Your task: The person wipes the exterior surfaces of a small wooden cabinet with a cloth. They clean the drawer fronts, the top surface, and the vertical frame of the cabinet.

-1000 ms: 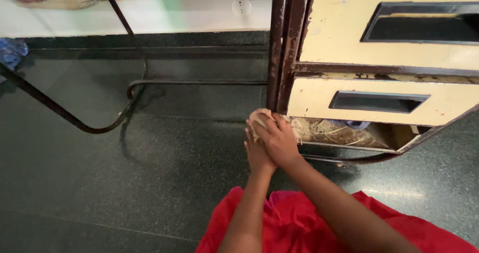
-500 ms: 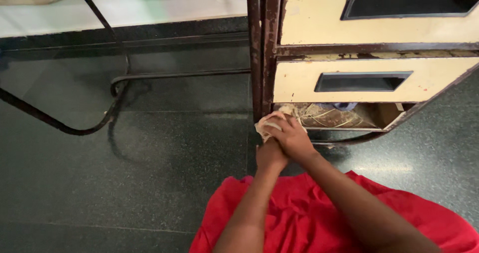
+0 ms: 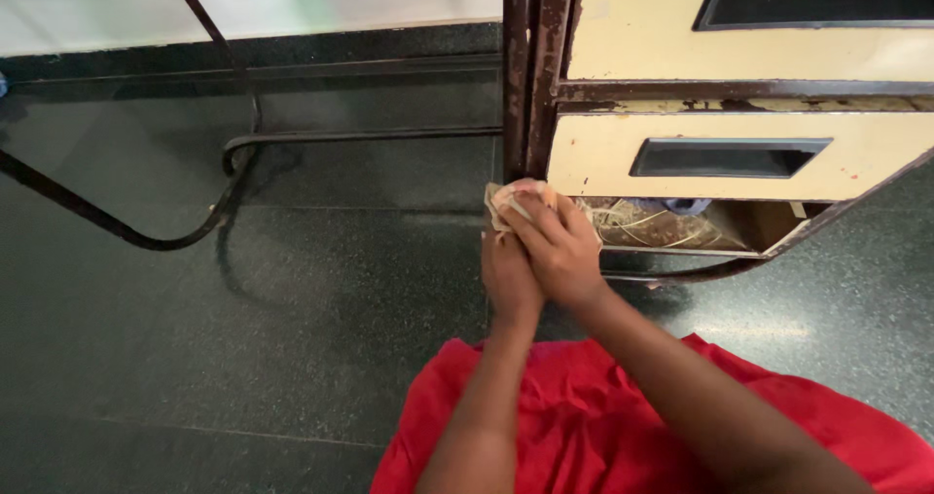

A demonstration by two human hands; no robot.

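Dark speckled stone floor (image 3: 243, 338) fills the head view, with a bent dark metal frame (image 3: 146, 236) crossing it on the left and a white wall base along the top edge. At upper right stands a worn cream metal cabinet (image 3: 623, 46) with rusty brown posts and a lower drawer (image 3: 603, 153) that has a recessed dark handle slot. Under that drawer, an open gap holds straw-like debris (image 3: 652, 226). Both hands meet at the cabinet's post: the right hand (image 3: 556, 251) lies over the left hand (image 3: 508, 280), their fingers curled and pressed together around a pale crumpled cloth (image 3: 508, 202), which touches the bottom of the post. Red fabric (image 3: 584, 426) covers the lap below.
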